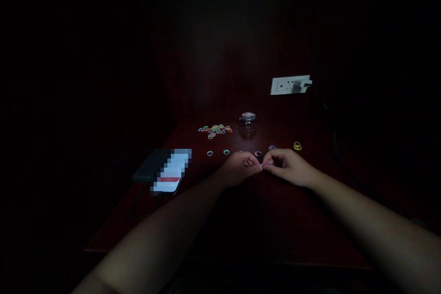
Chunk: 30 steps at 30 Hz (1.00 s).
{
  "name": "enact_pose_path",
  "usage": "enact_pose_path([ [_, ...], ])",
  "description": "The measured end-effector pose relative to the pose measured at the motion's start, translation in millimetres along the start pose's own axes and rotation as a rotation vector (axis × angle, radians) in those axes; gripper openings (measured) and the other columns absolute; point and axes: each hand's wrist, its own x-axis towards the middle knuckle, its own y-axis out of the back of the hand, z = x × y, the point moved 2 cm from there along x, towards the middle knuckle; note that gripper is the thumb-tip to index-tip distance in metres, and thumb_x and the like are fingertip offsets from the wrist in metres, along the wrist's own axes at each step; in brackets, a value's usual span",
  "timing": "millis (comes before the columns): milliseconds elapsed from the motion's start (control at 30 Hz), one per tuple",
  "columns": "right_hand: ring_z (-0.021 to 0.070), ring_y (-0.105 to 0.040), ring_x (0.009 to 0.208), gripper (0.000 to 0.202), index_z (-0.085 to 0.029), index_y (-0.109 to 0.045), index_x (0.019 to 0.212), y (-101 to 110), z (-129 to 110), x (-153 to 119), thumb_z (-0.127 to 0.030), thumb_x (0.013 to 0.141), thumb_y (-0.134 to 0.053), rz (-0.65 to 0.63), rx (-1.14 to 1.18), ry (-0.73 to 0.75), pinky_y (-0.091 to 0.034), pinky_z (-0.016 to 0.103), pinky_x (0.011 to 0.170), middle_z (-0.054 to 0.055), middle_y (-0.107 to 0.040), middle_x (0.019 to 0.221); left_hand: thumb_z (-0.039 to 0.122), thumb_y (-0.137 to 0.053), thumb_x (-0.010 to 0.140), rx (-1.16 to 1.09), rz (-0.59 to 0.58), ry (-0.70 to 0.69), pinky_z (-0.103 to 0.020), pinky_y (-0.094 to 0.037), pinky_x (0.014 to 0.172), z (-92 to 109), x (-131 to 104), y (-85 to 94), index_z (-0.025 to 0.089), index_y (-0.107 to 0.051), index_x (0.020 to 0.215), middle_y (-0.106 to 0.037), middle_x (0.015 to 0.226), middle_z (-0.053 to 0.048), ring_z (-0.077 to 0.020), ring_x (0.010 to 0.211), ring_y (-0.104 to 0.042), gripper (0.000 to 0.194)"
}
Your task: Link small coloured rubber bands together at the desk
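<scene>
My left hand (240, 168) and my right hand (292, 166) meet over the table, thumb and finger of each pinched together on a small pale purple hair tie (266, 164). Its shape is mostly hidden by the fingertips. Just beyond the hands runs a spaced row of hair ties: a light blue hair tie (210, 153), a green hair tie (226, 152), a pink hair tie (258, 154), a purple one partly behind my right fingers, and yellow hair ties (297, 146) at the right end.
Farther back lies a loose pile of coloured hair ties (216, 130). Beside it stands a clear lidded jar (248, 123). On the left are a lit phone (174, 170) and a dark flat object (149, 165) with a cable. A wall socket (290, 85) holds a plug. The surroundings are dark.
</scene>
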Motion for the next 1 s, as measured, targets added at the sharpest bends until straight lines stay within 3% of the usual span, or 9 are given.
enact_pose_path([
  [633, 0.0123, -0.047, 0.065, 0.015, -0.015, -0.059, 0.076, 2, 0, 3, -0.029, 0.08, -0.056, 0.041, -0.021, 0.001, -0.039, 0.025, 0.062, 0.001, -0.053, 0.069, 0.029, -0.065, 0.07, -0.027, -0.051, 0.014, -0.02, -0.033, 0.052, 5, -1, -2.3, 0.012, -0.058, 0.071, -0.05, 0.058, 0.003, -0.0057, 0.053, -0.042, 0.018],
  [1000, 0.0074, -0.04, 0.048, 0.013, -0.015, -0.054, 0.073, -13, 8, 5, -0.027, 0.072, -0.059, -0.064, 0.268, -0.134, -0.029, 0.02, 0.046, -0.005, -0.047, 0.053, 0.031, -0.066, 0.069, 0.025, -0.042, -0.005, -0.02, -0.036, 0.054, 3, -1, -0.8, 0.012, -0.059, 0.072, -0.054, 0.062, 0.002, -0.0071, 0.056, -0.046, 0.021],
])
